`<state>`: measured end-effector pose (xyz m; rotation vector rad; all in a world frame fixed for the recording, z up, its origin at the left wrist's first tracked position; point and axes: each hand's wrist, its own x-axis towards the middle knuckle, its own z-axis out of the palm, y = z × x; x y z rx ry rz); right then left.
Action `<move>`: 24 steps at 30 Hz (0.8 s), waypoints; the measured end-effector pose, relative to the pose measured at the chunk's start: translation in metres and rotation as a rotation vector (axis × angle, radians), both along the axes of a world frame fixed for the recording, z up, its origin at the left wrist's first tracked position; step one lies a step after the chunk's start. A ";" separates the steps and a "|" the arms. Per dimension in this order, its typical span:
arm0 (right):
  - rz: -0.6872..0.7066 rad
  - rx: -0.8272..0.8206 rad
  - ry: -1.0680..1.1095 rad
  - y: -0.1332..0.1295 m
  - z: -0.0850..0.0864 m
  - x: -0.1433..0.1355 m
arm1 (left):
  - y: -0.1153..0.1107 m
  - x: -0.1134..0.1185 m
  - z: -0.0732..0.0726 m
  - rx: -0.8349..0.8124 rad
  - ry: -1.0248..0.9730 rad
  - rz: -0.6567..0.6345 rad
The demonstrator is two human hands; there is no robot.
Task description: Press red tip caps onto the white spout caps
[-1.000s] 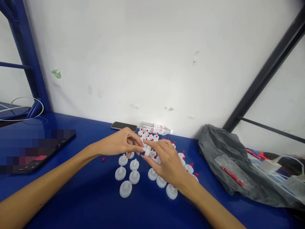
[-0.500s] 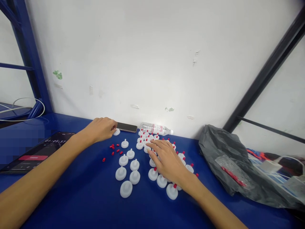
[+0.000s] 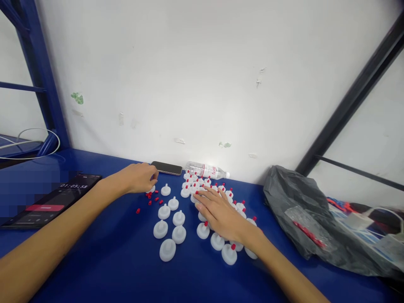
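My left hand (image 3: pixel 142 177) is closed around a white cap (image 3: pixel 151 189), which shows below its fingertips beside loose red tips (image 3: pixel 149 195). My right hand (image 3: pixel 217 210) lies spread over a cluster of white caps, many with red tips, such as one near the front (image 3: pixel 229 254); its palm hides some of them. Between my hands, several white caps without red tips (image 3: pixel 167 250) stand on the blue table (image 3: pixel 126 261). A single red tip (image 3: pixel 138 211) lies apart from the others.
A dark phone (image 3: pixel 167 168) and a clear bottle (image 3: pixel 206 170) lie against the wall. A large phone showing a timer (image 3: pixel 57 200) is at the left. At the right, a grey plastic bag (image 3: pixel 284 198) bears a clear pouch of red tips (image 3: pixel 309 233).
My left hand has moved slightly nearer with the white cap, toward the loose red tips. Under my right hand some caps have shifted a little toward the front and right.
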<state>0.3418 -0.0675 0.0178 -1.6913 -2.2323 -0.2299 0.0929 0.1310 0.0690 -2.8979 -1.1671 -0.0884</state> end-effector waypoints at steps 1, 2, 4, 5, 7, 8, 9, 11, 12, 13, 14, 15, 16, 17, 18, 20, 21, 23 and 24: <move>0.003 0.007 0.005 0.000 0.001 -0.001 | -0.001 0.001 0.001 0.025 -0.033 -0.011; 0.009 0.029 0.011 0.000 0.003 -0.001 | -0.003 0.003 0.002 0.053 -0.073 -0.029; 0.028 0.119 0.028 0.002 0.005 -0.002 | -0.011 0.008 0.006 0.105 -0.163 -0.083; 0.042 0.173 0.040 0.003 0.005 -0.003 | -0.017 0.012 0.007 0.125 -0.208 -0.118; 0.080 0.265 0.076 0.004 0.007 -0.004 | -0.031 0.019 0.009 0.148 -0.290 -0.195; 0.100 0.295 0.100 0.005 0.007 -0.005 | -0.039 0.022 0.010 0.146 -0.320 -0.237; 0.117 0.313 0.124 0.005 0.008 -0.006 | -0.047 0.025 0.009 0.138 -0.342 -0.278; 0.132 0.317 0.166 0.005 0.008 -0.008 | -0.061 0.031 0.006 0.116 -0.362 -0.355; 0.132 0.312 0.181 0.005 0.009 -0.009 | -0.066 0.033 0.004 0.107 -0.363 -0.387; 0.133 0.305 0.192 0.004 0.009 -0.010 | -0.071 0.036 0.001 0.101 -0.360 -0.416; 0.138 0.303 0.198 0.003 0.009 -0.011 | -0.075 0.038 -0.002 0.099 -0.354 -0.440; 0.147 0.306 0.203 0.002 0.009 -0.012 | -0.077 0.039 -0.005 0.100 -0.346 -0.460; 0.160 0.312 0.207 0.001 0.009 -0.013 | -0.079 0.041 -0.007 0.104 -0.337 -0.479; 0.173 0.320 0.214 0.000 0.009 -0.014 | -0.081 0.042 -0.009 0.111 -0.329 -0.496; 0.184 0.330 0.226 0.000 0.009 -0.015 | -0.082 0.044 -0.010 0.119 -0.321 -0.511; 0.183 0.356 0.284 -0.001 0.010 -0.016 | -0.084 0.045 -0.012 0.138 -0.314 -0.534; 0.168 0.366 0.324 -0.002 0.010 -0.016 | -0.085 0.046 -0.012 0.148 -0.315 -0.541; 0.128 0.359 0.393 -0.002 0.012 -0.017 | -0.085 0.046 -0.013 0.164 -0.322 -0.546; 0.111 0.336 0.412 -0.003 0.012 -0.018 | -0.085 0.046 -0.013 0.167 -0.327 -0.548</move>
